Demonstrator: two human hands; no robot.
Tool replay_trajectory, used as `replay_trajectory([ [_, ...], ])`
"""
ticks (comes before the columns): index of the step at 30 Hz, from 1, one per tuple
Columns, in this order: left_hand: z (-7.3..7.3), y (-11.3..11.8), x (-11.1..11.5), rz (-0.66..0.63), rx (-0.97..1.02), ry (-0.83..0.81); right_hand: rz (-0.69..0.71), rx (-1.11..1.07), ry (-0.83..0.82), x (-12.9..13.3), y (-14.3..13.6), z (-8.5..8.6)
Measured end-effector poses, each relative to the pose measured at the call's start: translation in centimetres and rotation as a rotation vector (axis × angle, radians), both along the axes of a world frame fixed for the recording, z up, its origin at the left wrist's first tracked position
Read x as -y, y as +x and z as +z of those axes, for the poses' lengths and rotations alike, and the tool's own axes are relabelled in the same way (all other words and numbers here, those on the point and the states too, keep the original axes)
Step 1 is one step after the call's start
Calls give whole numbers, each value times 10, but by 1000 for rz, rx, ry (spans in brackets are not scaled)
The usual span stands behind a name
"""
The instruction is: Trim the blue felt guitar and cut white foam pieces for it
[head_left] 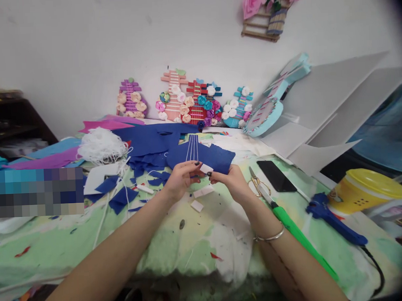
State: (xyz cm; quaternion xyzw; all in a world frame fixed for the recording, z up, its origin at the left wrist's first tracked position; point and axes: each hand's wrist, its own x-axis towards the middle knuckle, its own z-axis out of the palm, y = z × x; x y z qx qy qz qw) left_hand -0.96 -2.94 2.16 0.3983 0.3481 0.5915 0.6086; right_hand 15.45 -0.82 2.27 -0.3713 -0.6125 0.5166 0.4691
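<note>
My left hand [183, 180] and my right hand [234, 184] meet in front of a blue guitar-shaped craft piece [217, 157] with white strings running down it. Between my fingertips is a small white rectangular piece [206, 168], pinched from both sides. The blue guitar shape lies just behind my fingers, partly covered by them. Below my hands on the cloth lie a white strip [203, 191] and a small white square [197, 206]. A silver bangle circles my right wrist.
At right are gold-handled scissors [255, 183], a green-handled knife [291, 231], a black phone [276, 176], a blue glue gun [337, 220] and a yellow-lidded tub [372, 185]. Blue scraps [123, 199] and tangled white cord [102, 146] lie left. Several flower-trimmed guitars [175, 96] line the wall.
</note>
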Motion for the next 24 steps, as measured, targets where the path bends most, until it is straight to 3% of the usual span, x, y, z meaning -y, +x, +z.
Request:
replay_trajectory([
  [10, -2, -3, -2, 54, -243, 84, 94, 15, -6, -3, 6, 0],
  [24, -2, -4, -4, 33, -196, 43, 118, -10, -41, -6, 7, -4],
])
